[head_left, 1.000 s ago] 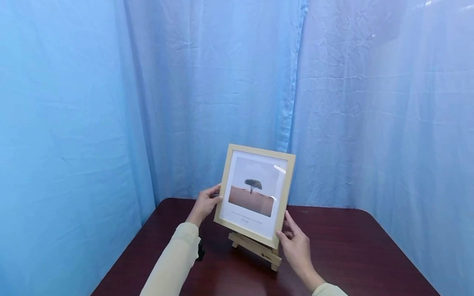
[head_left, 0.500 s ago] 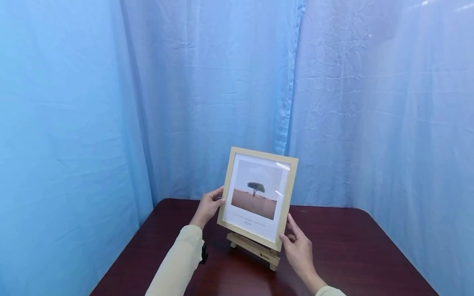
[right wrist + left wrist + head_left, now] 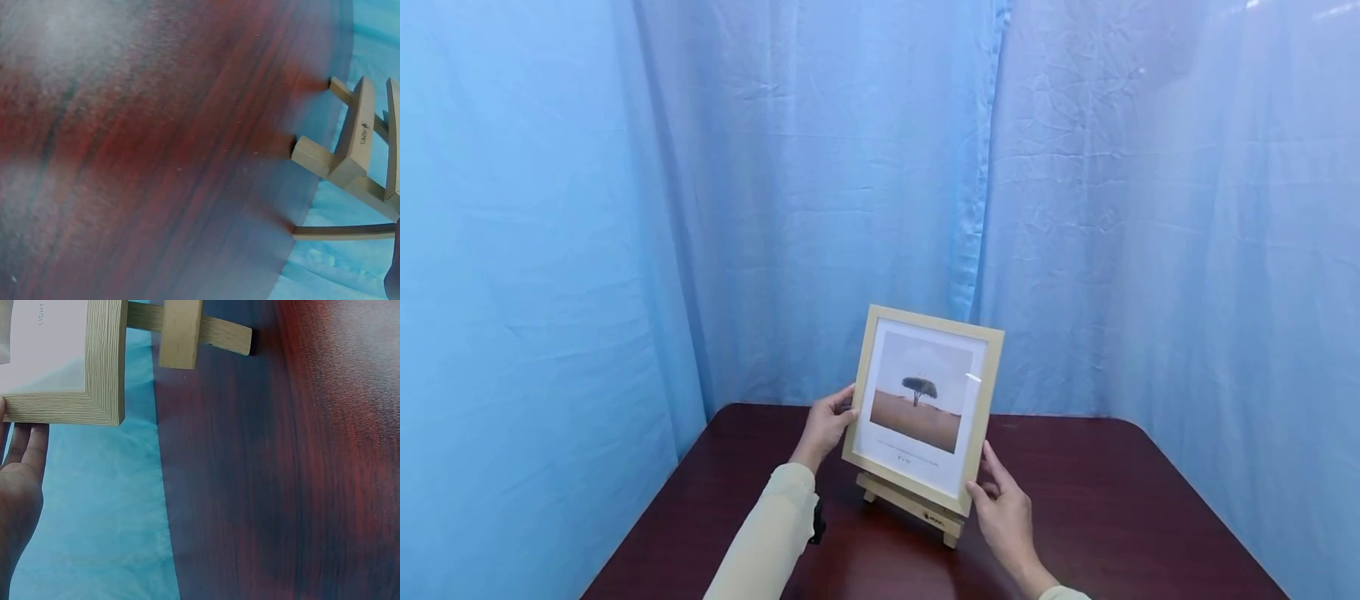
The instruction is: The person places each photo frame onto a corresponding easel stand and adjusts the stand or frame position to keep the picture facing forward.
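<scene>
A pale wooden picture frame [image 3: 917, 408] with a tree print tilts back in the head view, its lower edge close over the ledge of a small wooden easel [image 3: 910, 504]. My left hand [image 3: 826, 425] grips the frame's left side, thumb at the front. Low on the right side, my right hand [image 3: 1006, 507] pinches it between thumb and fingers. The left wrist view has the frame's corner [image 3: 106, 406] beside the easel ledge [image 3: 181, 337], with left fingers behind. From the right wrist, a gap shows between ledge [image 3: 356, 134] and frame edge [image 3: 394, 137]. The easel's upper part is hidden.
The easel stands on a dark red-brown wooden table [image 3: 1090, 500] with rounded far corners. Light blue curtains [image 3: 820, 208] hang behind and at both sides of it. A black band [image 3: 817, 523] shows at the left sleeve.
Both hands have lowered the picture frame and shifted it slightly right, so its lower edge is nearer the easel ledge. The easel keeps its place, while the view has shifted a little.
</scene>
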Tool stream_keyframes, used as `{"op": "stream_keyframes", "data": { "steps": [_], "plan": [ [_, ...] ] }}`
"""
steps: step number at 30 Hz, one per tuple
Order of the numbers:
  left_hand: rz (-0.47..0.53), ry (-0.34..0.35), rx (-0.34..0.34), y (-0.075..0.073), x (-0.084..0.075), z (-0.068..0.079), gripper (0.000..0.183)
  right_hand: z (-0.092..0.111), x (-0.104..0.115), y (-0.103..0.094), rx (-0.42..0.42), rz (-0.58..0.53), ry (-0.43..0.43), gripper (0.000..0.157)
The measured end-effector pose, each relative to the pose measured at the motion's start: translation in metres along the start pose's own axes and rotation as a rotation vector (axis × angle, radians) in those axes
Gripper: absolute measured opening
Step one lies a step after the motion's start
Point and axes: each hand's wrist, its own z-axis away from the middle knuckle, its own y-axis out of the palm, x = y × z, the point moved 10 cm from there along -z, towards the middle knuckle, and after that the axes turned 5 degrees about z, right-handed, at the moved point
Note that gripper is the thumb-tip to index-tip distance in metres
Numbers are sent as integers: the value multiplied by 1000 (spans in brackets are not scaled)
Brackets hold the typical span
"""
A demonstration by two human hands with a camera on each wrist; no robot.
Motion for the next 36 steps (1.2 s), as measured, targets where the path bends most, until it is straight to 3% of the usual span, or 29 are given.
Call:
{"op": "stream_keyframes", "data": {
  "steps": [14, 23, 30, 36],
  "plan": [
    [13, 1, -22, 12, 12, 3, 48, 8, -18, -1, -48, 0, -3, 69],
    [-4, 58, -30, 12, 11, 6, 47, 11, -25, 3, -50, 6, 17, 68],
    [-12, -14, -47, 13, 23, 4, 48, 12, -27, 4, -58, 14, 20, 68],
    [-47, -20, -43, 16, 25, 3, 48, 13, -32, 6, -60, 21, 43, 69]
  ]
}}
